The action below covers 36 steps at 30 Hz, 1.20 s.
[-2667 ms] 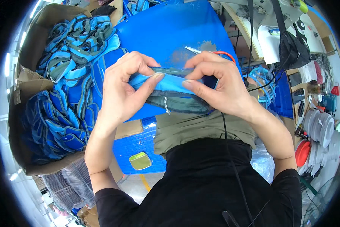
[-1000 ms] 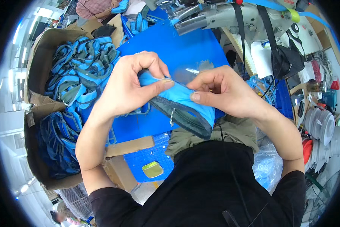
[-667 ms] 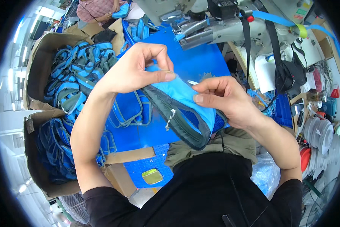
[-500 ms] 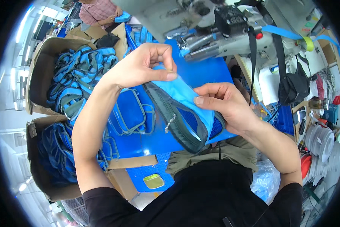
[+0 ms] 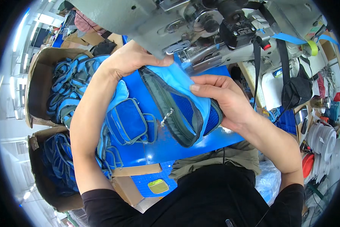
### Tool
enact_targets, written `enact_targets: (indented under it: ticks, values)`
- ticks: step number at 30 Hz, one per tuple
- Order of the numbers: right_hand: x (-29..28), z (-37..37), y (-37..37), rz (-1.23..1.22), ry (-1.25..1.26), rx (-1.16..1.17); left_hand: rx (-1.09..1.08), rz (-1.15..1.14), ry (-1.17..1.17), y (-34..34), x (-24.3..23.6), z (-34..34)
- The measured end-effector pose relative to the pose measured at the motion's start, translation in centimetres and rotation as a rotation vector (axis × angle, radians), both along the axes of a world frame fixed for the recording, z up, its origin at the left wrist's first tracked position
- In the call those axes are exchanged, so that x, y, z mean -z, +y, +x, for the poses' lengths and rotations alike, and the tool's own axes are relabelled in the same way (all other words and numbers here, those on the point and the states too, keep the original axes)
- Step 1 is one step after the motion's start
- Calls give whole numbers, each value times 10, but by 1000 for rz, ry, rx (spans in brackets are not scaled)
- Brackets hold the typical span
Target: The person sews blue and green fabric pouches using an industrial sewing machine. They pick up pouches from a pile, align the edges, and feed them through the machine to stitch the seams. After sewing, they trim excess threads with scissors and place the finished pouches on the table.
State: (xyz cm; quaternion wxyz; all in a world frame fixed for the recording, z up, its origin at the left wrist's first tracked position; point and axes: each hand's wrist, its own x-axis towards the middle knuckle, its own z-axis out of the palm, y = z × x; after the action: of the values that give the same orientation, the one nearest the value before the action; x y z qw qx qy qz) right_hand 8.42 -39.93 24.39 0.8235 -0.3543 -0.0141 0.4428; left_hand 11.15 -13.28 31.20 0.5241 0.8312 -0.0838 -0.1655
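Between my hands is a zippered fabric pouch [image 5: 163, 99], grey along the zip, with light blue cloth and dark blue mesh. A zip pull [image 5: 167, 116] dangles from its left side. My left hand [image 5: 137, 58] pinches the pouch's far end, close to the sewing machine [image 5: 200, 56]; some of its fingers are hidden behind the machine. With thumb and forefinger, my right hand [image 5: 219, 96] grips the light blue edge on the right. Blue sewn pieces with grey binding [image 5: 128, 121] lie on the blue tabletop [image 5: 158, 145] left of the pouch.
Two cardboard boxes [image 5: 33, 90] at the left hold heaps of blue and grey sewn pieces. Black straps and a black pouch [image 5: 296, 89] hang right of the machine. A yellow-green piece [image 5: 158, 186] lies below the table. Another person [image 5: 87, 22] is at the far left.
The pouch and both hands have shifted slightly, bringing the far end up to the sewing machine. My left hand's fingertips have gone partly behind the machine. The view has tilted a little.
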Motion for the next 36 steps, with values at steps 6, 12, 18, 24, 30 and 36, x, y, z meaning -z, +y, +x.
enact_targets:
  ticks: [6,12,18,24,30,36]
  values:
    - [1,1,2,9,8,31,-32,57,-34,0,1,3]
    - [5,4,4,70,37,52,1,240,-146,3,1,19]
    - [7,1,11,55,44,138,-28,-89,20,39,23,40]
    - [6,-4,20,83,69,238,-26,-47,3,40,15,42]
    - [5,-6,20,46,45,299,1,-34,-31,30,18,53]
    - [-4,-11,17,25,33,207,-24,-10,-85,32,15,38]
